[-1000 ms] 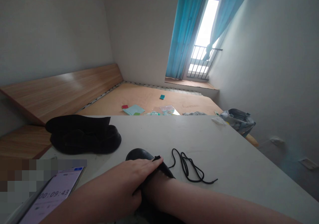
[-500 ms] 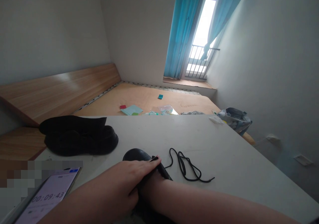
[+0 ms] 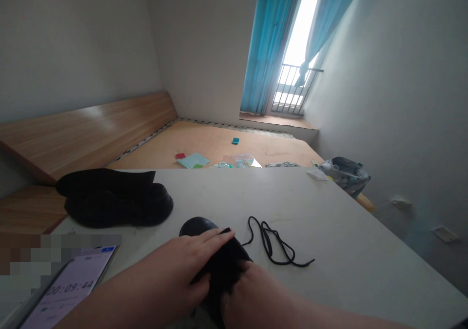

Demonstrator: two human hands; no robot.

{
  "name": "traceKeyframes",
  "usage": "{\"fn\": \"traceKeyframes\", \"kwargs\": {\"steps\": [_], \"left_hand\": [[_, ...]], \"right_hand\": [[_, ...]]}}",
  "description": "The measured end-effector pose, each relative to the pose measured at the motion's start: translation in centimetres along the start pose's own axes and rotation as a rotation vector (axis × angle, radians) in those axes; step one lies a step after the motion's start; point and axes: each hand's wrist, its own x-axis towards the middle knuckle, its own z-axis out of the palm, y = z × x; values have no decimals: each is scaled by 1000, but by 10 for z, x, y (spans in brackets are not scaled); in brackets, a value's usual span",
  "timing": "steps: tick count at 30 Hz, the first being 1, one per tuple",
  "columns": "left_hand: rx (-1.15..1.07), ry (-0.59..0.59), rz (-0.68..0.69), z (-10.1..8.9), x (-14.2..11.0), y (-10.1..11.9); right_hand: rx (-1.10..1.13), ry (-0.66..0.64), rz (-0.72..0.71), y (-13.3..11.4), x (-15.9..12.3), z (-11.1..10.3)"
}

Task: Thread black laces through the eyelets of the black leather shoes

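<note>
Head view: much of the shoe [image 3: 223, 270] we hold sits hidden under our two hands, and its near end runs out of sight at the bottom edge. Left of the shoe, our arm crosses near the phone [image 3: 76, 275], whose lower end is cut off; its screen reads 00:09:44. Farther left of the shoe, a patch is blurred into squares. The lace [image 3: 268, 244] lies loose right of the shoe, and we cannot tell whether its near end joins it.

The shoe is at the near side of the white table [image 3: 347, 251]. Beyond it to the left rests a second shoe [image 3: 117, 209], with a flat black piece [image 3: 106, 179] on top. Far beyond the shoe we see a bed [image 3: 208, 136] with small packets, a wooden headboard [image 3: 109, 129] to the left, and a blue curtain [image 3: 265, 46] by a bright window [image 3: 302, 31]. Beyond the shoe to the right stands a bag [image 3: 345, 173].

Our left hand [image 3: 183, 261] lays its fingers close together over the shoe's upper, the thumb lower down, gripping it. Our right hand [image 3: 252, 290] curls at the shoe's opening; its fingertips are hidden, so we cannot tell how far apart they are.
</note>
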Motion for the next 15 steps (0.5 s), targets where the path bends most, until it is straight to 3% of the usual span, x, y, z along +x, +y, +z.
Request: {"fn": "traceKeyframes", "kwargs": {"steps": [3, 6, 15], "left_hand": [[-18, 8, -1, 0, 1, 0], [-11, 0, -7, 1, 1, 0], [6, -11, -20, 2, 3, 1]], "right_hand": [[-66, -132, -106, 6, -33, 0], [-83, -154, -117, 11, -52, 6], [130, -72, 4, 15, -38, 38]]}}
